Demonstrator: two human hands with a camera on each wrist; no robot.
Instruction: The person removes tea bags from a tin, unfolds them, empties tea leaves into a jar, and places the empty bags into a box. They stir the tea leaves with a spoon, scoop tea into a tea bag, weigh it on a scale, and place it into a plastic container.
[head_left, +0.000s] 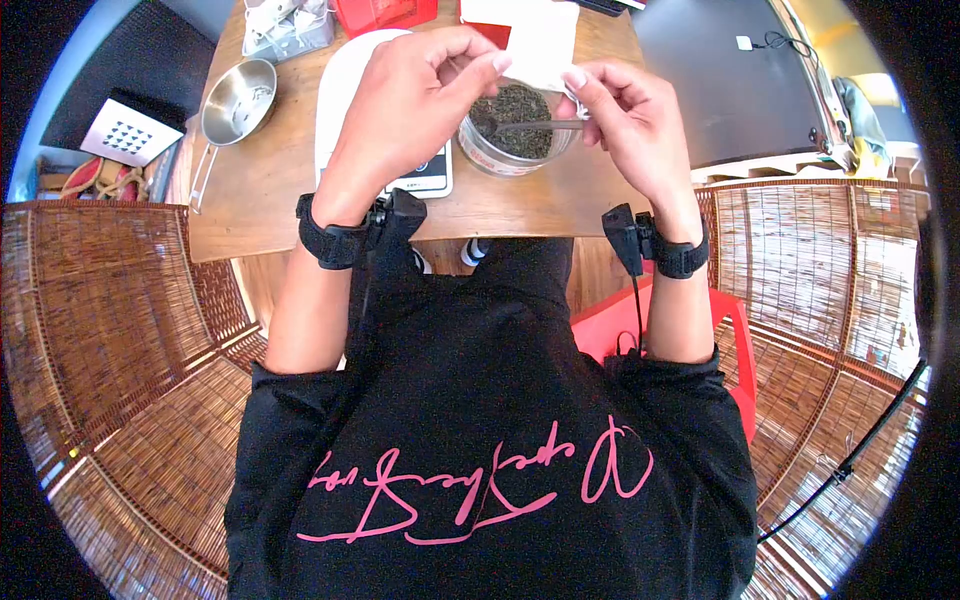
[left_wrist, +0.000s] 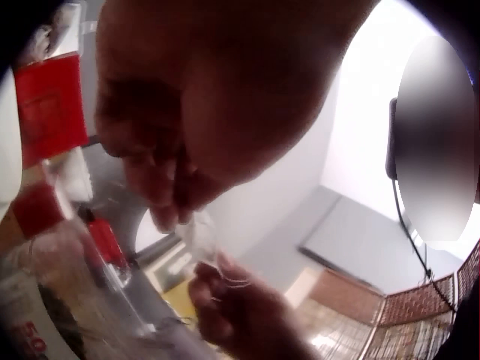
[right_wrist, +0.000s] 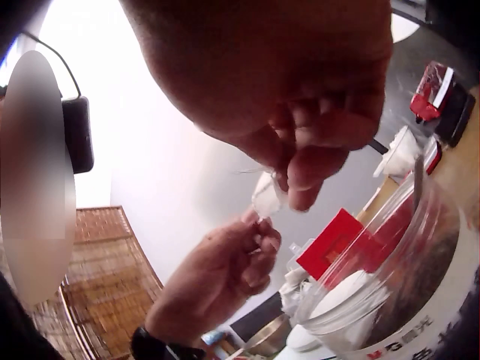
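Note:
My left hand and right hand are raised over the table, above a clear round jar of dark dried leaves. Between them is a small white translucent pouch with thin string, like an empty tea bag. In the right wrist view, left fingertips pinch one end and right fingertips the other. The left wrist view also shows the pouch stretched between both hands, its string hanging by the right fingers. A spoon lies across the jar, its bowl in the leaves.
A white scale sits left of the jar, partly under my left forearm. Farther left is a metal pan with a long handle. Behind stand a clear box of white items and a red container. A red chair is at my right.

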